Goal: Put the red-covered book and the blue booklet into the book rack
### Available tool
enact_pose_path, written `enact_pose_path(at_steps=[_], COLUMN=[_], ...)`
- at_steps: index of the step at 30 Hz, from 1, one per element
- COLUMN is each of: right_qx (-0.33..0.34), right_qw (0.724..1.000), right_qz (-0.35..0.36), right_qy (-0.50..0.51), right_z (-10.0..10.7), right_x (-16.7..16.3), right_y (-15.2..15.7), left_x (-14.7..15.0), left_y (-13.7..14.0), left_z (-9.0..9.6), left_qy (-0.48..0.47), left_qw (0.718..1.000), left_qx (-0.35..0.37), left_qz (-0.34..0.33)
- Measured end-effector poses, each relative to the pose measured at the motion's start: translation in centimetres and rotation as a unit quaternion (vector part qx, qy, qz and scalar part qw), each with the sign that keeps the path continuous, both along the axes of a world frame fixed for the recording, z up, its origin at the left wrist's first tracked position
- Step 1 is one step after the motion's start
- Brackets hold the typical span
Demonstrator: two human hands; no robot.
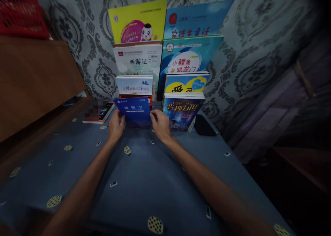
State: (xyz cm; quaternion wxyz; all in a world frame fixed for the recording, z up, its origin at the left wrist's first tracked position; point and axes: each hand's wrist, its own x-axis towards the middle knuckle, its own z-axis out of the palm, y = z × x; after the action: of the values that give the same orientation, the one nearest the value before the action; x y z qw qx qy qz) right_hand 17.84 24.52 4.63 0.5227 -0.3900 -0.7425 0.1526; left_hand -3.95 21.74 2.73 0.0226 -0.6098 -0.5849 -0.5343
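Observation:
A thin blue booklet [137, 116] with white lettering and "2022" on its cover stands upright between my two hands. My left hand [117, 124] pinches its left edge, and my right hand [160, 122] grips the right edge. Right behind it, a red-and-black cover shows only in part below a pale book [136, 85]. Farther back in the same stack are a white book [139, 58] and a tall yellow one [139, 22]. Just right of my right hand stands a dark purple-blue book [181, 113] with gold lettering.
Behind the dark book rise a yellow-and-blue book [187, 82], a teal book [192, 53] and a blue book [198, 19]. A black flat object [205, 125] lies at the right, another book [99, 112] at the left. A brown panel [36, 81] and red basket [22, 13] flank the patterned tablecloth [137, 184].

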Motion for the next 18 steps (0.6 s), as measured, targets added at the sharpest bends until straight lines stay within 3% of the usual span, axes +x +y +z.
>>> enact_pose_path(at_steps=[18], right_qx=[-0.087], right_qw=[0.984], right_qz=[-0.083], right_qy=[-0.133], right_z=[-0.9], right_x=[-0.1], right_y=[0.1], left_x=[0.8], left_y=[0.0], left_z=[0.2], left_qy=[0.107], left_qw=[0.990], left_qx=[-0.029], left_qz=[0.082])
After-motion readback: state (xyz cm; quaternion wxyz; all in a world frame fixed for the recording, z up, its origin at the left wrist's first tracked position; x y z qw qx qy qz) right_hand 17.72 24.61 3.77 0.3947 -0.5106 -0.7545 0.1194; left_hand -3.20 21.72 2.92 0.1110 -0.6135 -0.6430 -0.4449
